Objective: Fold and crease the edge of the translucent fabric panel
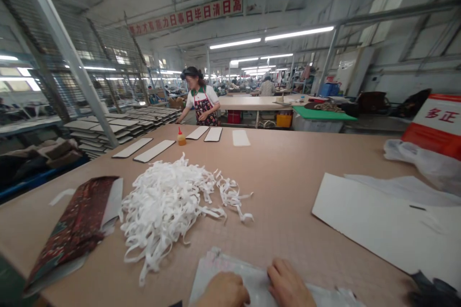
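Logging a long factory hall (pixel 273 19) under a red banner (pixel 185 17): a co-worker (pixel 202 98) in a floral apron stands at the far end of a tan work table (pixel 288 168), and stacked panels (pixel 122 127) rise just beyond its left edge. A red-and-white sign (pixel 439 122) and a plastic bag (pixel 421 163) sit off the right side, near a large white card sheet (pixel 378 220).

Table state, as seen: four narrow dark-edged boards (pixel 154 150) lie in a loose row at the far side, with a plain white strip (pixel 241 137) just beyond them and a yellow glue bottle (pixel 181 137) among them. Mid-table, a loose heap of white ribbon strips (pixel 173 211) remains piled, none visibly laid on the boards. Beside it lies a folded patterned fabric (pixel 75 230) on white backing.

Nearest the camera, a translucent sheet (pixel 230 273) sits at the table's edge — the left hand (pixel 223 290) and right hand (pixel 288 283) both rest on it, apart and cut off by the frame. Neither looks clenched; any pinch on the sheet cannot be told from this view.
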`<state>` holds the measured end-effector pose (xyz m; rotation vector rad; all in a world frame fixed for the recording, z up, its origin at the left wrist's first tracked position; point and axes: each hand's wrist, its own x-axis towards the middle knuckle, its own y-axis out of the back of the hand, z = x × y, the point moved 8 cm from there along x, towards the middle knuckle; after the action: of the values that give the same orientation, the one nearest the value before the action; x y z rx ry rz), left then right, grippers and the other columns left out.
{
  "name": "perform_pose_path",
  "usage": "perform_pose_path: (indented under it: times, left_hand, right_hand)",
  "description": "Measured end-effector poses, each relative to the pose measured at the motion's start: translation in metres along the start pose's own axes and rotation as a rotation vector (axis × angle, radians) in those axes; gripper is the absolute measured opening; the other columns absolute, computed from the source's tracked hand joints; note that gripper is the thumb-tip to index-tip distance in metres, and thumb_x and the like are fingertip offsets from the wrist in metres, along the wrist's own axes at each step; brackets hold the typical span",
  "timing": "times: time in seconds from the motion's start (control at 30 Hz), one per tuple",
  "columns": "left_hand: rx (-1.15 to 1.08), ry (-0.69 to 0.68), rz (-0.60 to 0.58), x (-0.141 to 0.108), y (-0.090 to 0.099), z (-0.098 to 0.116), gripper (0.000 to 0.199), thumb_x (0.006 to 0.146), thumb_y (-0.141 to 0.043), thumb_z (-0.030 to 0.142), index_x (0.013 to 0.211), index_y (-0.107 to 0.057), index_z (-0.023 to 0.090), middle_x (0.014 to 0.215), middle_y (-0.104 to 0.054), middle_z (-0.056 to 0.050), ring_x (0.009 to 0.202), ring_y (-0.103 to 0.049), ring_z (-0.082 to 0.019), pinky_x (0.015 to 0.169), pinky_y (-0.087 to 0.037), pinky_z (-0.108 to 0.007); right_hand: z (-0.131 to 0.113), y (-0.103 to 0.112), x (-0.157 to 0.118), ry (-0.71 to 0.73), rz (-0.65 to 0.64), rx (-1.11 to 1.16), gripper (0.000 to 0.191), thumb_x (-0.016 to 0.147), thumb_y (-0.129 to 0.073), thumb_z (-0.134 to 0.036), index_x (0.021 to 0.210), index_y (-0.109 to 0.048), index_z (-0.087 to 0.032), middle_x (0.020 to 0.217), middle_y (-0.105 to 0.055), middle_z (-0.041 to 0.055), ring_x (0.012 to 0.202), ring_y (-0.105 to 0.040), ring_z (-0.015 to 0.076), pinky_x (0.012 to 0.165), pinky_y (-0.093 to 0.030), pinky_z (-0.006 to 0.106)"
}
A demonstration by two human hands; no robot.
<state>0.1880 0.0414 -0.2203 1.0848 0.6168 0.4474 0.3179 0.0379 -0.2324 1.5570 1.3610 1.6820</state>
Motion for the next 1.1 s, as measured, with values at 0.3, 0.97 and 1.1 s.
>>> perform_pose_path:
  times: [0.3, 0.97, 1.1]
  left_hand:
    - [0.240, -0.016, 0.356, 0.020, -0.006, 0.018, 0.010, 0.076, -0.061, 0.025, 0.080, -0.054, 0.019, 0.083, -0.057, -0.001, 0.077, -0.051, -0.017, 0.066, -0.040, -0.027]
    - [0.182, -0.072, 0.273, -0.003, 0.022, -0.013, 0.014, 0.077, -0.059, 0.028, 0.085, -0.049, 0.021, 0.080, -0.057, 0.004, 0.076, -0.049, -0.015, 0.078, -0.033, -0.030]
    - [0.269, 0.035, 0.237, -0.018, 0.042, -0.049, 0.004, 0.081, -0.053, 0.023, 0.082, -0.051, 0.020, 0.078, -0.058, 0.002, 0.076, -0.050, -0.015, 0.078, -0.031, -0.031]
  right_hand:
    - [-0.006, 0.002, -0.009, -0.020, 0.034, -0.014, 0.023, 0.067, -0.045, 0.000, 0.070, -0.043, -0.023, 0.070, -0.051, -0.0009, 0.065, -0.052, 0.0186, 0.061, -0.036, 0.029]
    - [0.066, 0.053, -0.049, -0.112, -0.288, 0.069, 0.033, 0.063, -0.052, -0.007, 0.089, -0.059, -0.025, 0.082, -0.068, 0.0027, 0.073, -0.063, 0.0200, 0.065, -0.044, 0.027]
    - [0.125, 0.058, -0.068, -0.281, -0.462, -0.019, 0.033, 0.066, -0.043, 0.000, 0.073, -0.064, -0.025, 0.067, -0.068, 0.0054, 0.062, -0.064, 0.0204, 0.055, -0.040, 0.027]
